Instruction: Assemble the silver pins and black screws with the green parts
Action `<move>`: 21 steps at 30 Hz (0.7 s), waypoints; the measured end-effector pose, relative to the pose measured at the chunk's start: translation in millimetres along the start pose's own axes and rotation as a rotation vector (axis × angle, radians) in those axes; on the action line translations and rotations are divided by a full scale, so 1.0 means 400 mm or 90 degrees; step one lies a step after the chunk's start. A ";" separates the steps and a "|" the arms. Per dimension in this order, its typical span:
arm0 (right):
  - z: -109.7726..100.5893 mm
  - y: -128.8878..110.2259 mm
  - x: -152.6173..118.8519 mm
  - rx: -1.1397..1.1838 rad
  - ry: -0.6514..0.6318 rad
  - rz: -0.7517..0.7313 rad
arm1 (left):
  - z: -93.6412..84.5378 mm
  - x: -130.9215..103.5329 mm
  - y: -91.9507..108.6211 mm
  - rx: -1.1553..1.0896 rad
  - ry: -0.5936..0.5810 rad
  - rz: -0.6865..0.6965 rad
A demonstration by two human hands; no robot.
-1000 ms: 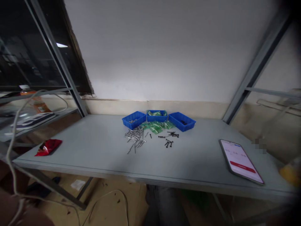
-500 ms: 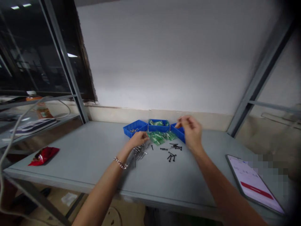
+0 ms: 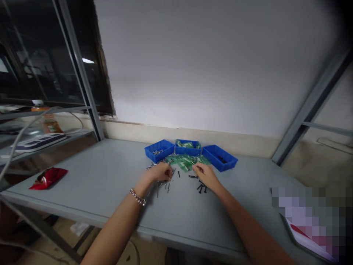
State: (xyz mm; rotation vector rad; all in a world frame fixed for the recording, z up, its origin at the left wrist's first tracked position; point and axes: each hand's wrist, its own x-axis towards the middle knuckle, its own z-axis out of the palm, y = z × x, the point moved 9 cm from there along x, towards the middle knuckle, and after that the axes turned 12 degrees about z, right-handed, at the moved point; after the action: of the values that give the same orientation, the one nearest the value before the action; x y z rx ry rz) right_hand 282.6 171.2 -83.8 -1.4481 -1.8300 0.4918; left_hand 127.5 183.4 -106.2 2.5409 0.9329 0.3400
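My left hand [image 3: 161,172] is closed over the pile of silver screws [image 3: 160,186], fingers pinched; what they hold is too small to name. My right hand [image 3: 205,175] is closed too, its fingertips at the edge of the green packets [image 3: 184,162], and its grip is unclear. Black screws [image 3: 200,188] lie just below and left of that hand. Behind stand three blue bins: the left bin [image 3: 155,156] holds silver pieces, the middle bin [image 3: 188,151] green packets, and the right bin [image 3: 226,166] dark pieces.
A red packet [image 3: 49,178] lies on the left of the grey table [image 3: 104,176]. At the right edge is a phone [image 3: 300,235], partly pixelated. Metal posts rise at both sides, and a bottle [image 3: 51,123] stands on the left shelf.
My right hand has moved from the right bin leftward and down to the green packets, uncovering that bin. My left hand has moved slightly down over the silver screws.
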 end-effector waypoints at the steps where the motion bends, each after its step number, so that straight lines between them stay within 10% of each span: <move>1: 0.011 -0.006 -0.005 -0.009 -0.013 -0.010 | -0.010 0.004 0.016 0.006 0.030 0.017; 10: 0.054 -0.039 -0.025 0.015 -0.101 -0.033 | -0.022 0.036 0.146 0.082 0.231 0.102; 21: 0.055 0.029 0.005 0.181 -0.097 0.058 | -0.035 0.024 0.135 0.050 0.344 0.085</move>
State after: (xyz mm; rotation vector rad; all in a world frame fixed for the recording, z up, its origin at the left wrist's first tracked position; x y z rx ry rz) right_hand 273.6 179.7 -105.5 -1.3317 -1.7318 0.8906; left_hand 159.9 156.4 -68.3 2.6359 0.9687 1.0880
